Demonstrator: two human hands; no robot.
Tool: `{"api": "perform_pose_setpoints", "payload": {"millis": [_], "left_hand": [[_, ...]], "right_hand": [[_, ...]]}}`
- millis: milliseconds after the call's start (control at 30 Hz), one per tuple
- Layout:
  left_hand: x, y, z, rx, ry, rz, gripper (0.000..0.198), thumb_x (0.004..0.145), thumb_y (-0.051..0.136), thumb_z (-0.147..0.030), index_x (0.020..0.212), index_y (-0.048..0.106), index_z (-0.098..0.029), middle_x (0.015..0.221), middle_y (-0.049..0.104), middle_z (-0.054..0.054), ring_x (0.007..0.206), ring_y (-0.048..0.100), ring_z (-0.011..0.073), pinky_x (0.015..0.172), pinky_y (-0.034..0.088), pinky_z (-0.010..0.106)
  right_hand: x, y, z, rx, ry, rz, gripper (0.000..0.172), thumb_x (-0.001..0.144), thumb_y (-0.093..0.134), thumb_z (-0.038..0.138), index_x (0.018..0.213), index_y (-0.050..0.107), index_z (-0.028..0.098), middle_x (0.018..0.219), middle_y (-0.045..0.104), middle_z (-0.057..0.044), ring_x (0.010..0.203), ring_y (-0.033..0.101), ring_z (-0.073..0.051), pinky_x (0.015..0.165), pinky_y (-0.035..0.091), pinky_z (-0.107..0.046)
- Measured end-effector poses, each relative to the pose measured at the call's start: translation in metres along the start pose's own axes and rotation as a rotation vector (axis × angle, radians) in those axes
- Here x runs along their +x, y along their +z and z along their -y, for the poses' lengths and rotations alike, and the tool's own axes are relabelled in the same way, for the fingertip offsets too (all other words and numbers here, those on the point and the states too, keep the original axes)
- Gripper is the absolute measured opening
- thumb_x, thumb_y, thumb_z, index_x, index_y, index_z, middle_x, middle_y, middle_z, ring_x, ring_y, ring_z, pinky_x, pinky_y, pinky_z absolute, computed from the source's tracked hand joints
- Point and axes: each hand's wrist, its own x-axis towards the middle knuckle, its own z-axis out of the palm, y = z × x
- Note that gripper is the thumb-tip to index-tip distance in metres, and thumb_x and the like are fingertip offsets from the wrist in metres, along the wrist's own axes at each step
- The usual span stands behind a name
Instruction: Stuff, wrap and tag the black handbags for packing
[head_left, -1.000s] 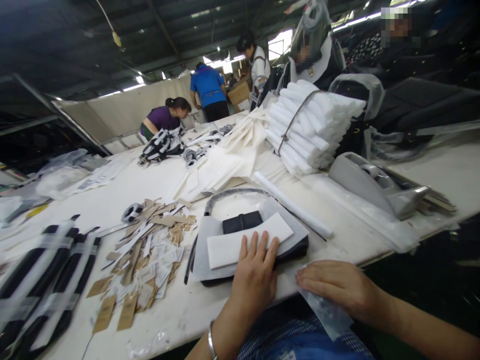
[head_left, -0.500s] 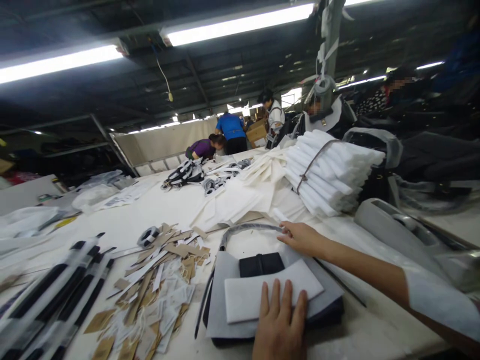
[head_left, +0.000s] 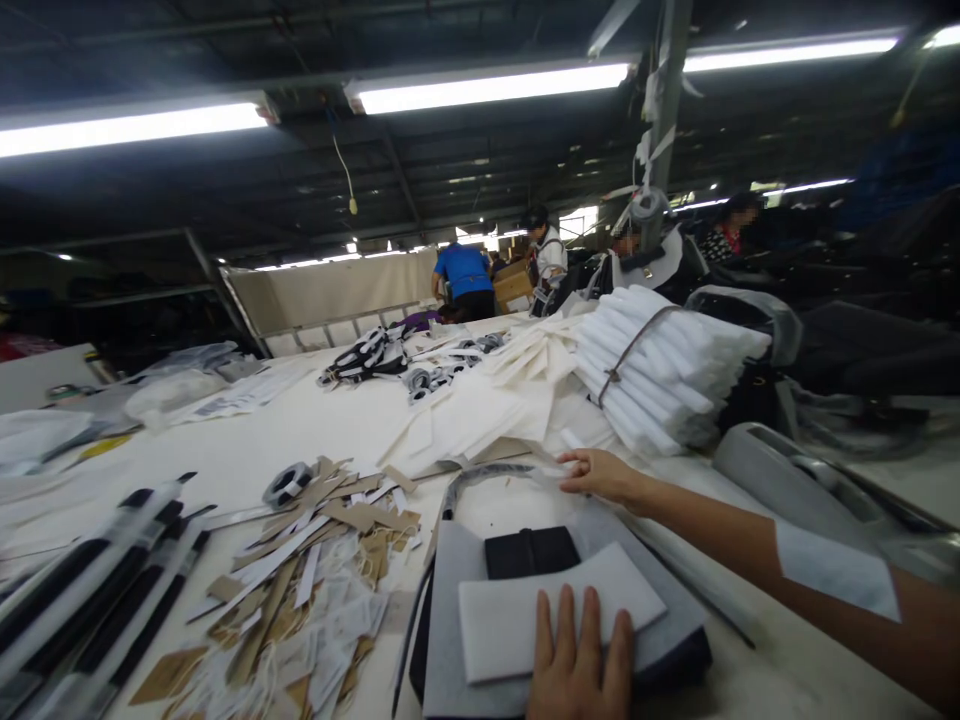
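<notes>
My left hand (head_left: 579, 662) lies flat, fingers stretched out, on a white foam pad (head_left: 559, 612) that covers a dark handbag (head_left: 531, 551) wrapped in grey cloth, at the table's near edge. My right hand (head_left: 600, 474) reaches forward past the bag, its fingers closed on the near end of a white rolled sheet (head_left: 571, 440) by the bag's grey strap (head_left: 480, 478). A white patch clings to my right forearm (head_left: 836, 570).
A heap of brown and white paper tags (head_left: 315, 560) lies left of the bag, black wrapped straps (head_left: 82, 600) farther left. A tied stack of white foam sheets (head_left: 664, 370) and a grey tape dispenser (head_left: 795, 485) stand at right. Other people work at the far end.
My right hand left the plastic sheet at the table's edge and reached forward to the white roll. The view tilted upward. My left hand stayed on the foam pad.
</notes>
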Motion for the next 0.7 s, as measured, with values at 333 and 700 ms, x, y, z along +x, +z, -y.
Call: {"api": "perform_pose_setpoints", "payload": {"millis": [333,700], "left_hand": [[0.021,-0.038,0.007,-0.049,0.055,0.288,0.051,0.095,0.054,-0.041,0.143,0.054,-0.024,0.142,0.059,0.007,0.127,0.056,0.0329,0.110,0.041,0.051],[0.027,-0.054,0.011,-0.119,0.064,0.488,0.057,0.098,0.049,-0.042,0.151,0.041,-0.022,0.154,0.044,0.007,0.139,0.044,0.0337,0.114,0.036,0.053]], "right_hand": [[-0.070,-0.019,0.008,0.224,-0.209,0.051,0.078,0.072,0.078,0.034,0.142,0.051,0.015,0.084,0.068,-0.001,0.083,0.066,-0.018,0.081,0.052,-0.031],[-0.153,0.000,-0.026,-0.381,-0.827,-0.120,0.026,0.096,0.051,0.015,0.101,0.075,0.023,0.094,0.077,-0.003,0.090,0.073,-0.017,0.086,0.059,-0.026]]}}
